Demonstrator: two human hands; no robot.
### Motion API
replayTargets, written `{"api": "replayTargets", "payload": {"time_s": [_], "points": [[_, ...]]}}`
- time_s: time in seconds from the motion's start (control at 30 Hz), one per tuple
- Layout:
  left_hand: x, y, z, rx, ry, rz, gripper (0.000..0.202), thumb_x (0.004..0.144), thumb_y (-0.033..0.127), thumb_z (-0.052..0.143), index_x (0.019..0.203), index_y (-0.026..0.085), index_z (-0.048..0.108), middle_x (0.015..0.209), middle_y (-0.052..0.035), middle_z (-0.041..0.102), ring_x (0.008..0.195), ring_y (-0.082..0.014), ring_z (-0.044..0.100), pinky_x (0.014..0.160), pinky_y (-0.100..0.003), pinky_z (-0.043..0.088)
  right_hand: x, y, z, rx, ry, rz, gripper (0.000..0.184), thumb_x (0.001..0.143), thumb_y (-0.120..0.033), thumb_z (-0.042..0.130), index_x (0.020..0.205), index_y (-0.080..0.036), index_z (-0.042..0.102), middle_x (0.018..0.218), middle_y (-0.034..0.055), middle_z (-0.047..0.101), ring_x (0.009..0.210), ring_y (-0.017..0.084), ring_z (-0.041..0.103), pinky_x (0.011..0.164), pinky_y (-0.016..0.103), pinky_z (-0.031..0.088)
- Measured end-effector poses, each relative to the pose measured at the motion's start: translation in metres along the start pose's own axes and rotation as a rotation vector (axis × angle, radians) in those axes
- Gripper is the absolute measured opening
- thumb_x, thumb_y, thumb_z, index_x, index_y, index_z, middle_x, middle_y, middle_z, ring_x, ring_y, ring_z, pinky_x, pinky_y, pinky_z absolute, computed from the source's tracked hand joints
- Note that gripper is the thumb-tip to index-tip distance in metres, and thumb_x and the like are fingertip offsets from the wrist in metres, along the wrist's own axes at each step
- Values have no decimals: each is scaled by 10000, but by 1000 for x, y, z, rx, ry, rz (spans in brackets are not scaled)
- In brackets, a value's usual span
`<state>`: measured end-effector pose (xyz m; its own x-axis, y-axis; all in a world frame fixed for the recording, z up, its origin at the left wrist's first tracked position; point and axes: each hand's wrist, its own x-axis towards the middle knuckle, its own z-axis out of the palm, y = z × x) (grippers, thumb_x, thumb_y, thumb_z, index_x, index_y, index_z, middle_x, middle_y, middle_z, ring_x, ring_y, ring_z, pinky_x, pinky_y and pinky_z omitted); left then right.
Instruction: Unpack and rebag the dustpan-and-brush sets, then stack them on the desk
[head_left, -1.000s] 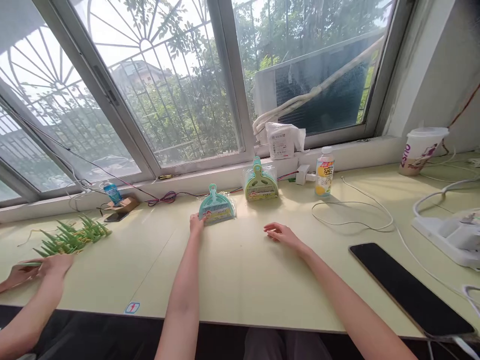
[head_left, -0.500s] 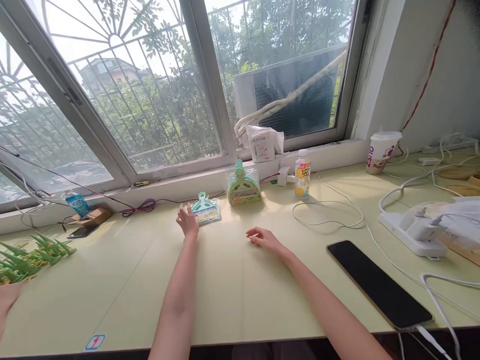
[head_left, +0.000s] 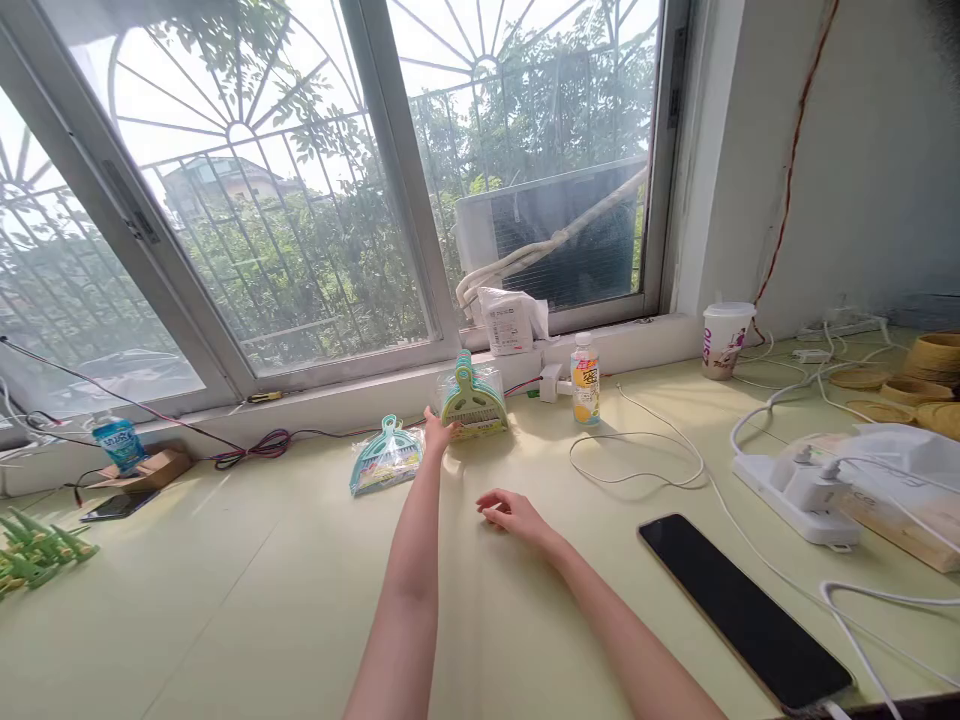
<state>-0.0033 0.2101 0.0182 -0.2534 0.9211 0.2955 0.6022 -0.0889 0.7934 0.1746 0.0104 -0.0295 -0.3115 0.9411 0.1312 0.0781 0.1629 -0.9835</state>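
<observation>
Green spiky pieces (head_left: 41, 550): at the far-left edge of the worktop (head_left: 247, 610), well apart from both hands.
Teal dustpan set (head_left: 386, 465): in clear wrap, on the worktop at 8 o'clock from the left hand; seemingly the part done, laid out apart from the rest.
Left hand (head_left: 439, 435): partly open, thumb and fingers at the stack's left edge; contact looks likely, but the hand is small in view and I cannot tell whether it grips.
Dustpan stack (head_left: 474, 405): at 2 o'clock from the left hand, near the window ledge (head_left: 352, 395); several handles overlap, so more than 1 set seems left together.
Right hand (head_left: 514, 515): loosely curled, holding nothing, low over or on the worktop.
Juice bottle (head_left: 585, 385): upright, at 1 o'clock from the right hand.
Phone (head_left: 742, 610): flat, at 4 o'clock from the right hand.
</observation>
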Motion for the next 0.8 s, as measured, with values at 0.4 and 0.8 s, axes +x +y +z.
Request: {"api": "replayTargets", "payload": {"time_s": [0.4, 0.8], "points": [[-8, -11, -4, 42, 145, 9, 292, 694, 181, 678, 948, 166, 534, 1090, -102, 554, 852, -164, 592, 795, -309, 438, 3, -1, 0, 33, 35, 50, 175, 757, -282, 560, 882, -198, 648, 927, 57, 671, 754, 163, 649, 646, 296, 534], [-12, 1, -2, -39, 53, 111, 233, 637, 218, 676, 748, 203, 472, 774, 13, 556, 786, -161, 551, 739, -268, 408, 3, 1, -1, 54, 45, 68, 197, 758, -258, 554, 907, -179, 657, 937, 64, 673, 728, 149, 645, 638, 282, 534]]}}
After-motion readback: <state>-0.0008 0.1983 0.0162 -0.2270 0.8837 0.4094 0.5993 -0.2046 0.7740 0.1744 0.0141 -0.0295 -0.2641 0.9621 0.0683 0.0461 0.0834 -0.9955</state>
